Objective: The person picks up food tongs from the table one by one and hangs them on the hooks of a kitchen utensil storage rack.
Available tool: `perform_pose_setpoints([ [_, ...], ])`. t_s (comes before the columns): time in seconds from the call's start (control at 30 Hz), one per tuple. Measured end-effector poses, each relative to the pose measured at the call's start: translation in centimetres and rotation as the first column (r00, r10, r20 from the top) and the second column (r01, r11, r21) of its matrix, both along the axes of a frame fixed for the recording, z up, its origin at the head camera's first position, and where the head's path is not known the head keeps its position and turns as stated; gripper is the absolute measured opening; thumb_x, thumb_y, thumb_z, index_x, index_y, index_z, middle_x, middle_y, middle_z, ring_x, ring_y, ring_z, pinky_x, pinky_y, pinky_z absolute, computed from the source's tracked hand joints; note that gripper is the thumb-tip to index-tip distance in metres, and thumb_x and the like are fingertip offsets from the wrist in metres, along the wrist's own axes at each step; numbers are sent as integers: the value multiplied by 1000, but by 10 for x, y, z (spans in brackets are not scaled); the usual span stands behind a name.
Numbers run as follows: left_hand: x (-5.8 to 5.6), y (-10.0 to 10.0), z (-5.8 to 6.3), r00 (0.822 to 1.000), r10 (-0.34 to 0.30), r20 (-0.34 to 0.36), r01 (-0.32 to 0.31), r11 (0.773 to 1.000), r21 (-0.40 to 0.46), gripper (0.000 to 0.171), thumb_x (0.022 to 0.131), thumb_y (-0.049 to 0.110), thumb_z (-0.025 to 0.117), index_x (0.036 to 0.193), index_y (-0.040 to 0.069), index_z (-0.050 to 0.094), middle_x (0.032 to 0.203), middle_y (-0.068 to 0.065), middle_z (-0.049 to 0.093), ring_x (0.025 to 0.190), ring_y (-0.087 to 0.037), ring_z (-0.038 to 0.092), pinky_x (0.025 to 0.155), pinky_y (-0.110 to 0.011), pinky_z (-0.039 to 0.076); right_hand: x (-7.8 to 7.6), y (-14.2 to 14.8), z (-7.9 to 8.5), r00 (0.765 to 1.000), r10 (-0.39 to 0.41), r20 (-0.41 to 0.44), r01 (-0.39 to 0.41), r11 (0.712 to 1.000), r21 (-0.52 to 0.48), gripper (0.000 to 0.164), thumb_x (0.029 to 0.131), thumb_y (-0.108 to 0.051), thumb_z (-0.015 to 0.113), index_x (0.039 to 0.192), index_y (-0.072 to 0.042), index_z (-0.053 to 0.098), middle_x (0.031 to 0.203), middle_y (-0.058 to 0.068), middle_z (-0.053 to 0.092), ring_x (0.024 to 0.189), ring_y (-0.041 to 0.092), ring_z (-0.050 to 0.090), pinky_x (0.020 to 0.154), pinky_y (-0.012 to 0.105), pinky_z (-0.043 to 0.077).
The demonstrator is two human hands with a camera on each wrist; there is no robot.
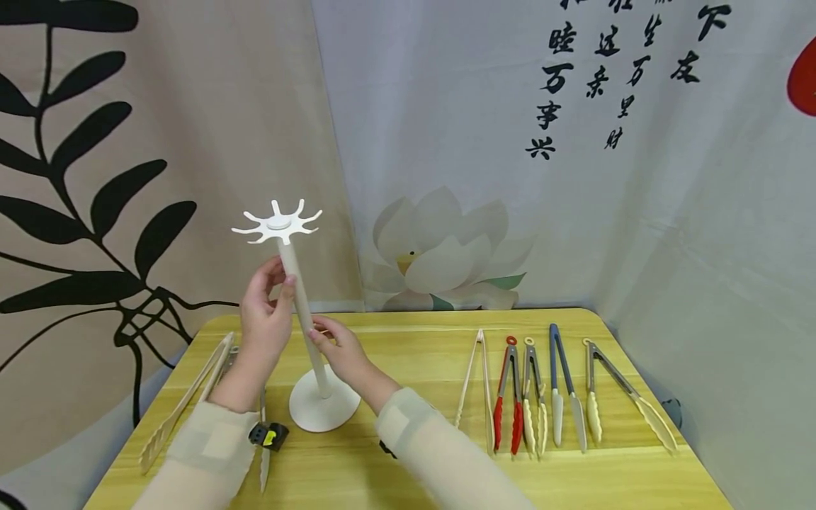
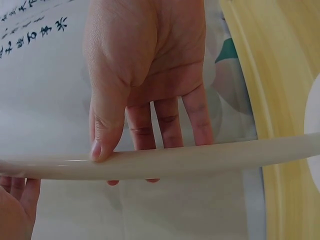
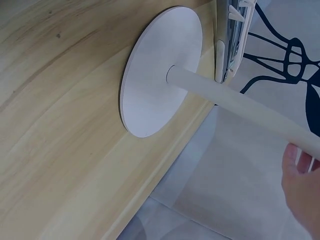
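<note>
A white stand with a round base and a slim pole rises from the wooden table, leaning slightly left. Its top spreads into several curved arms. My left hand holds the upper pole between thumb and fingers. Lower down, my right hand pinches the pole. In the left wrist view the right hand has its thumb on the near side and fingers behind the pole; the left hand shows in the corner. The right wrist view shows the right hand touching the pole.
On the table's right stand several tongs in a row: white, red-tipped, cream-tipped, blue, and another cream-tipped pair. More tongs lie at the left, partly behind my left arm. A printed curtain hangs behind.
</note>
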State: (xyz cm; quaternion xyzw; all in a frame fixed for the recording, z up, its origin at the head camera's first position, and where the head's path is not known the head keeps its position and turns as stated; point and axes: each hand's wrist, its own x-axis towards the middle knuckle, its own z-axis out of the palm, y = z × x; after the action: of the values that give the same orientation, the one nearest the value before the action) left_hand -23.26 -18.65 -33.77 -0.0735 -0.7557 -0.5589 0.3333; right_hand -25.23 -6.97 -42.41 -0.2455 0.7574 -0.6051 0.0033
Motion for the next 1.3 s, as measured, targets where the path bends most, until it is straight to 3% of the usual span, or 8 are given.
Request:
perform_pose_setpoints([
  [0.2,0,4,1,1000,-22,0,22,1000,-11,36,94,13,56,129,4,53,110,-3,61,98,1,54,67,-8,45,18,12,24,1000,12,11,-12,1000,-26,32,98,-14,49,126,0,57,114,19,62,99,26,60,80,22,50],
  [0.3,0,6,1,999,-32,1,32,999,-12,36,94,11,56,129,4,53,113,-9,62,99,1,54,67,-8,45,21,16,29,999,19,27,-18,999,-29,32,98,-13,49,126,0,57,115,20,61,100,26,59,79,19,50],
  [0.5,-2,10,-1,998,-58,-21,58,998,-3,36,94,11,56,129,3,54,113,-13,62,99,-1,55,65,-8,45,19,21,27,999,22,42,-21,999,-32,33,98,-12,49,127,0,56,115,20,61,100,26,58,77,17,49],
  [0.8,-2,17,-1,996,-81,-38,81,997,-3,35,94,11,55,128,3,54,113,-15,62,100,-2,55,66,-10,47,15,27,22,998,39,56,-36,998,-54,34,98,-12,48,129,1,55,116,22,60,104,27,57,84,28,53],
  [1.03,-3,23,-3,995,-92,-43,92,996,-21,35,95,13,55,128,3,53,112,-14,61,101,-3,55,68,-10,48,14,34,22,999,26,36,-24,999,-45,33,98,-10,48,128,3,54,115,23,59,101,28,58,82,27,54],
  [1.3,-5,29,-4,993,-107,-43,105,993,-44,38,95,17,55,130,4,51,114,-13,59,104,-8,54,72,-10,49,14,42,23,998,35,55,-32,998,-58,34,99,-10,47,130,3,53,116,23,58,105,29,56,88,40,53],
])
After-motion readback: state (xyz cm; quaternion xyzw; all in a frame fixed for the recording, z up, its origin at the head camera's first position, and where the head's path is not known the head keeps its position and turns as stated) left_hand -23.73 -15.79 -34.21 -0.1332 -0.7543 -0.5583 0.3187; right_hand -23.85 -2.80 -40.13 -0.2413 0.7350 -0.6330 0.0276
